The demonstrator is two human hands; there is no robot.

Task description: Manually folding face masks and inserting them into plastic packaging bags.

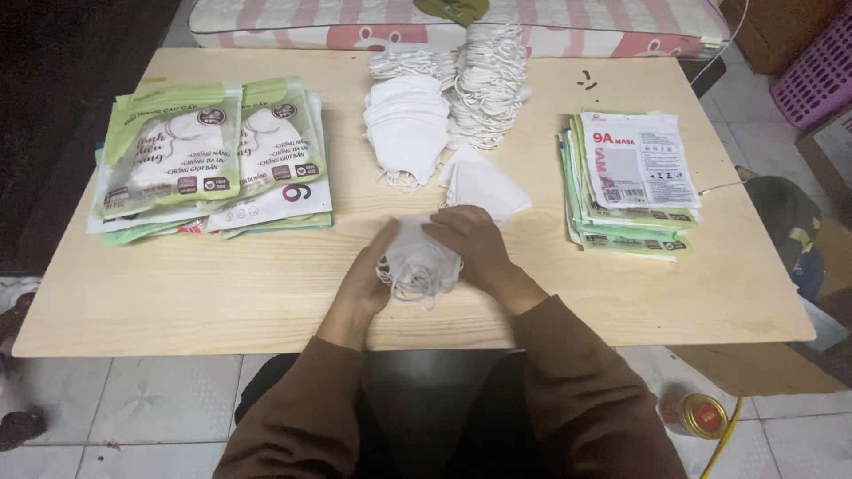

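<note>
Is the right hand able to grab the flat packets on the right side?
Probably yes. The right hand is busy holding white masks, but bare table lies between it and the stack of flat packets.

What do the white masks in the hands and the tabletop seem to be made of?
White masks: likely soft matte fabric, since they bunch and fold between the left hand and the right hand.
Tabletop: pale wood or wood-look laminate, showing grain lines.
</note>
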